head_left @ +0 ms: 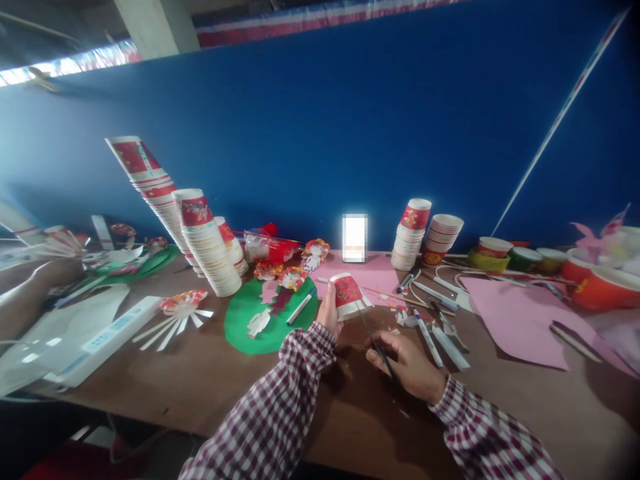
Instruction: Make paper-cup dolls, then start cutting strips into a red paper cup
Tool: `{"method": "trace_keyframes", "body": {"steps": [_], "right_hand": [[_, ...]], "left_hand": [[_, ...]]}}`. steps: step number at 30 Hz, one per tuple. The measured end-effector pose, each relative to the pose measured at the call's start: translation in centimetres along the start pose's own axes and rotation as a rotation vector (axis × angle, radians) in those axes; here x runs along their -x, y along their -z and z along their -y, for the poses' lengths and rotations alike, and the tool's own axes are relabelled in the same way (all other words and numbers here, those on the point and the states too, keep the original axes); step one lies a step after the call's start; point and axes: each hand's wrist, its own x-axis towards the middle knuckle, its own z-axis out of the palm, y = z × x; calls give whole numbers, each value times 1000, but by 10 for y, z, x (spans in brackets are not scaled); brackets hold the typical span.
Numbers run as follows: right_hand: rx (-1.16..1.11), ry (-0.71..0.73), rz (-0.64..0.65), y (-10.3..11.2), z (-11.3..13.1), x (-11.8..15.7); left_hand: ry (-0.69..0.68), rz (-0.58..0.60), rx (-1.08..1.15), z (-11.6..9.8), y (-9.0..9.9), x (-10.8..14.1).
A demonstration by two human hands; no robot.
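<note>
Cup [347, 293] is gripped in the left hand [329, 313], presumably to steady its edge against the scissors [380, 351] held in the right hand [413, 365].

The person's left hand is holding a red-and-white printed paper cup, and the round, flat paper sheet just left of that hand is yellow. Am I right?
Not quite: the round, flat paper sheet is green, as the head view shows. The left hand does hold the red-and-white printed paper cup.
</note>
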Motion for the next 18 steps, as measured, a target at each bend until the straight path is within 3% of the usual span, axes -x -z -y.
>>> {"method": "trace_keyframes", "body": {"steps": [6,18], "right_hand": [[-54,-4,-15,-1,-3,0],[-72,-8,-27,0,2,-1]], "left_hand": [[46,45,42,3,-1,2],[58,15,21,1,-9,8]]}}
